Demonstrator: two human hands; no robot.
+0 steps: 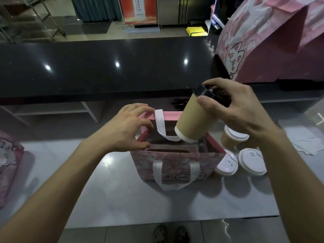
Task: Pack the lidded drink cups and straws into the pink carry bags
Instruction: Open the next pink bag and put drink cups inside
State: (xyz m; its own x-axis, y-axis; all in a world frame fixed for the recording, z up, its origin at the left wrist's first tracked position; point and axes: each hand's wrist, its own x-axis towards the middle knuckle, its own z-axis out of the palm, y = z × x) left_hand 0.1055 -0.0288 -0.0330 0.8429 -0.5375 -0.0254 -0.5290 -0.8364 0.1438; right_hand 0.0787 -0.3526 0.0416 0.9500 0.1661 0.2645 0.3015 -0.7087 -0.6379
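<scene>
**Cup over open bag, one in hand, three waiting**

Count: 4 cups total. One black-lidded cup in hand, three white-lidded cups standing on the bench just right of the open pink bag. Pink bags: 3 visible – the open one at centre, a large one on the dark counter beyond and right of it, part of another well left at frame edge. No straws that I can make out.

Right hand: above the open bag's right rear corner, fingers and thumb wrapped round the lid end of the black-lidded cup. Cup tilted, base pointing down-left into the bag mouth, lid up-right.

Left hand: on the open bag's left edge, fingers curled over the rim, thumb at the near left corner, holding the mouth apart.

Around the open bag: its rear white handle droops into the opening just beside the cup base; front handle hangs down the near face. White paper lies on the bench far right.
</scene>
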